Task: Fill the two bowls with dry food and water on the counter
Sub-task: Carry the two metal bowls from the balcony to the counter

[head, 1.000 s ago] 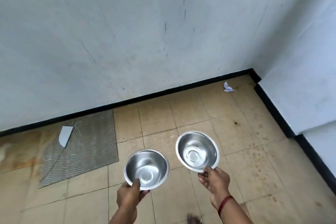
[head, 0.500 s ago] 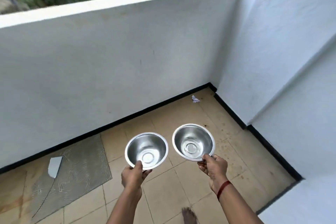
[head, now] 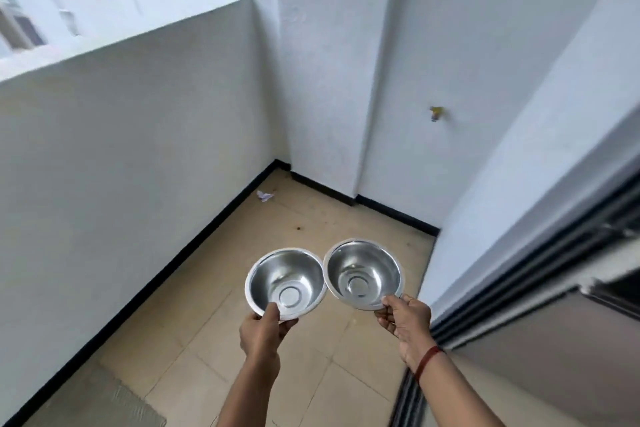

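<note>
Two empty stainless steel bowls are held side by side above a tiled balcony floor, rims nearly touching. My left hand (head: 262,328) pinches the near rim of the left bowl (head: 286,276), thumb inside. The right bowl (head: 363,270) is gripped at its near right rim by my right hand (head: 405,321), which has a red thread around the wrist. Both bowls tilt slightly toward me and show shiny bare insides. No food, water or counter is in view.
A low white parapet wall (head: 138,156) runs along the left. White walls close the far corner, with a small tap (head: 436,113) on one. A sliding door track and frame (head: 540,253) stand on the right. A paper scrap (head: 265,196) lies on the floor, a grey mat (head: 135,406) at bottom left.
The view has swung to the right, from the parapet wall toward the corner and the sliding door. The two bowls have come closer together and stay held in my hands.
</note>
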